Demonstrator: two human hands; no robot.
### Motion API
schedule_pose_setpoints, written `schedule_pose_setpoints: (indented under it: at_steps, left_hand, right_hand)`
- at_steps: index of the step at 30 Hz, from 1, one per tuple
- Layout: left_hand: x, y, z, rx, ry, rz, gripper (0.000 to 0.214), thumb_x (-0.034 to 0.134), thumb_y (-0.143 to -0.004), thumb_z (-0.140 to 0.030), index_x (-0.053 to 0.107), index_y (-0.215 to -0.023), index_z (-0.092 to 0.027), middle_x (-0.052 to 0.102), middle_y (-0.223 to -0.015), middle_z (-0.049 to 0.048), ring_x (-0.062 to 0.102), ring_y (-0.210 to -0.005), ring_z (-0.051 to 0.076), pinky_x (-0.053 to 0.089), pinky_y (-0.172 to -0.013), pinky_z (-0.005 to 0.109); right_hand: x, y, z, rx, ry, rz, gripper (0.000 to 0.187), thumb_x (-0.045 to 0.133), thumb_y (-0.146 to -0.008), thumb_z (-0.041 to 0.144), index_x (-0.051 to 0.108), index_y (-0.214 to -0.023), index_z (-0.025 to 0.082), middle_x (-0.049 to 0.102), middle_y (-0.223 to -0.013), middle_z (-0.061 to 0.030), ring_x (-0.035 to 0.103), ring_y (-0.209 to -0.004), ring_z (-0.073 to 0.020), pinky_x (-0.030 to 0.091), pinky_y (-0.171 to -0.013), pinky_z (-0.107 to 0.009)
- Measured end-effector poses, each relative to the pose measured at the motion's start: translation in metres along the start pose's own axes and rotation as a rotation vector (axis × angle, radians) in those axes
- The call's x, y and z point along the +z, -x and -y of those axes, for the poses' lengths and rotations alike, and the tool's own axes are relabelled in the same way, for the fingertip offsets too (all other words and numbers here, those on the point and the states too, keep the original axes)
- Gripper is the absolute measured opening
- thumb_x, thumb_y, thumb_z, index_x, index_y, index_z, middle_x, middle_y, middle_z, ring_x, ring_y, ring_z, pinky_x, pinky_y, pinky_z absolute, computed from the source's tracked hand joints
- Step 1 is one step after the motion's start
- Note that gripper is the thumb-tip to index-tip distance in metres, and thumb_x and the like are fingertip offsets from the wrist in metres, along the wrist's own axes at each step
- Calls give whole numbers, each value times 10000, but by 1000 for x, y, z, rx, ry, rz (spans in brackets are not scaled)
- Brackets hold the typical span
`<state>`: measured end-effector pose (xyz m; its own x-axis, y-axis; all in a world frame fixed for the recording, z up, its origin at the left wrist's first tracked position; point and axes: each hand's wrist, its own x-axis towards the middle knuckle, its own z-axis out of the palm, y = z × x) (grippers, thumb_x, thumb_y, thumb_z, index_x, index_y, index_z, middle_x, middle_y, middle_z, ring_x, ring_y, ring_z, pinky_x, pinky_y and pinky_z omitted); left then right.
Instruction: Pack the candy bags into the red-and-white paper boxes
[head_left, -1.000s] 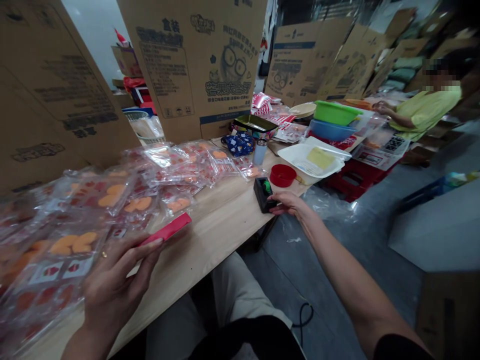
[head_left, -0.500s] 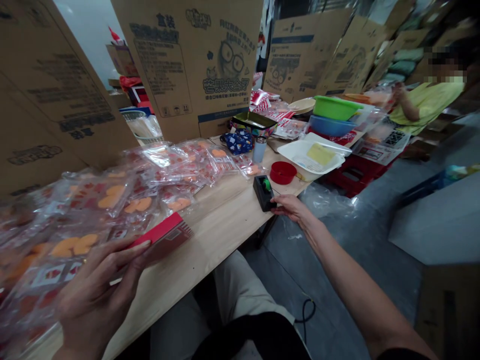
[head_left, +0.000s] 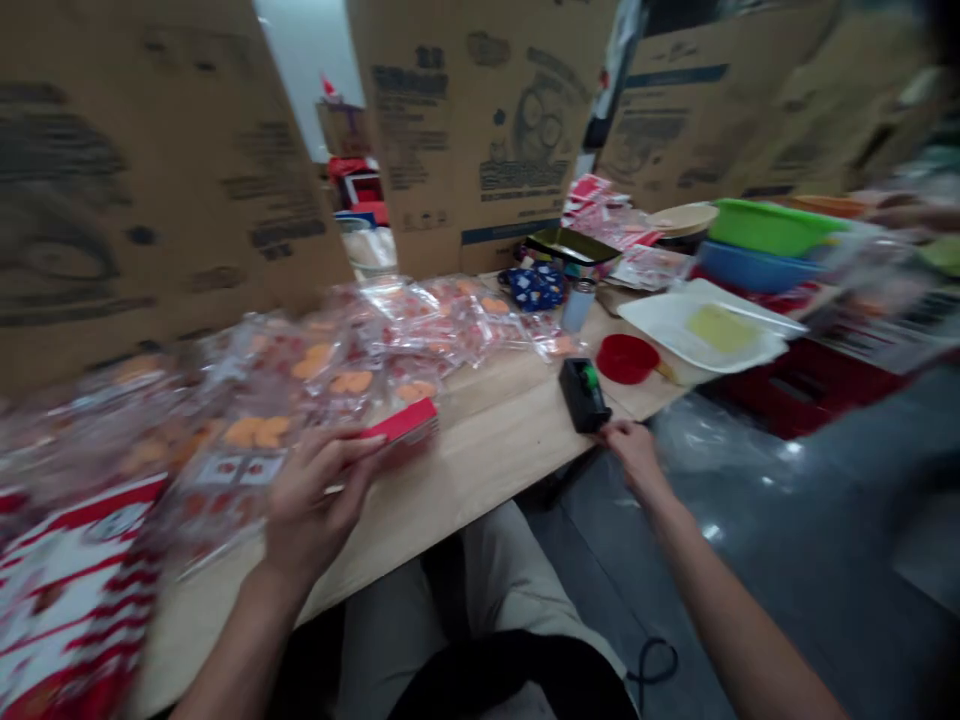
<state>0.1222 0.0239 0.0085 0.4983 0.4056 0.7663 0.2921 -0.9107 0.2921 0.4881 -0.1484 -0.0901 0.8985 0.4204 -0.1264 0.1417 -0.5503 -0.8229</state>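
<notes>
My left hand [head_left: 319, 500] is closed round a flat red cardboard piece [head_left: 409, 428], pinched between thumb and fingers and held above the table's front part. A black tape dispenser [head_left: 582, 398] with a green roll core stands near the table's front edge. At its front end my right hand [head_left: 634, 455] pinches what looks like the end of the tape; the clear strip itself is too small to make out. Clear plastic packets [head_left: 259, 432] with orange pieces and red printing lie heaped beyond and left of my left hand.
On the table [head_left: 480, 450] stand a red round dish [head_left: 627, 358], a white basket [head_left: 660, 312], a light blue bottle [head_left: 577, 306], and green [head_left: 772, 228] and blue basins [head_left: 757, 266]. Tall cardboard sheets [head_left: 480, 130] line the back. A red-and-white striped bag [head_left: 82, 590] lies front left.
The view has swung left, bringing the striped bag into sight. My left hand still holds the red cardboard piece. My right hand stays at the dispenser's front end, its fingers pinched there.
</notes>
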Motion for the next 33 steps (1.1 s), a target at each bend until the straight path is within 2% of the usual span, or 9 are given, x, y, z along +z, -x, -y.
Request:
schedule_pose_setpoints:
  at_steps: [3,6,9,11,14,16,22,28,33]
  left_hand:
    - [0,3,-3,-35,24,-7,62,683,-899,-177,686,-949,-213,730,-1016,54,720,-888,174,590,-748,281]
    - [1,7,-7,-16,8,-17,60,676,-900,-150,659,-936,-196,737,-1015,62,719,-916,174,584,-779,285]
    - [-1,12,-11,3,-4,7,93,651,-903,-129,653,-976,-187,732,-1033,76,714,-941,182,580,-812,304]
    - [-3,14,-12,10,-11,14,109,638,-904,-123,644,-993,-185,726,-1056,87,708,-974,193,574,-828,316]
    - [-4,18,-12,-14,13,13,104,635,-908,-130,598,-983,-192,719,-1043,79,704,-982,190,565,-807,303]
    - [-3,21,-12,-63,44,-9,133,651,-906,-155,539,-958,-202,709,-1031,69,703,-949,177,562,-781,290]
    - [0,29,-10,-125,95,-51,291,686,-900,-217,454,-1076,-218,684,-1080,77,686,-937,174,560,-790,304]
    - [-2,27,-12,-63,49,-3,268,633,-940,-209,504,-1174,-201,687,-1045,73,689,-930,178,570,-808,315]
    - [-8,18,-12,36,51,76,207,553,-979,-156,625,-1167,-202,700,-1123,90,673,-1035,189,555,-895,347]
  right_hand:
    - [-1,26,17,-124,12,35,129,597,-746,283,675,-689,198,670,-699,-77,611,-728,-231,468,-652,-307]
    - [13,73,53,-316,-225,308,187,607,-809,370,695,-810,205,594,-628,-21,526,-577,-165,399,-529,-265]
    - [34,126,101,-421,-459,580,224,638,-848,388,721,-886,183,501,-569,25,449,-517,-121,329,-471,-243]
    - [47,151,130,-475,-530,712,244,628,-866,351,745,-987,175,485,-563,40,437,-515,-107,334,-485,-242]
    - [62,171,158,-513,-615,819,427,600,-876,294,673,-1283,187,477,-546,67,439,-513,-102,353,-502,-245]
    - [70,176,167,-505,-652,841,543,592,-876,279,582,-1410,179,491,-535,75,445,-507,-104,361,-498,-246]
    - [91,181,172,-398,-633,842,712,608,-867,290,423,-1525,93,562,-535,60,485,-467,-103,423,-478,-251]
    - [103,180,167,-431,-478,726,680,595,-866,254,445,-1519,139,579,-531,48,499,-439,-114,447,-454,-254]
    - [105,177,165,-478,-506,719,670,591,-868,237,420,-1511,158,579,-552,46,513,-464,-123,439,-463,-250]
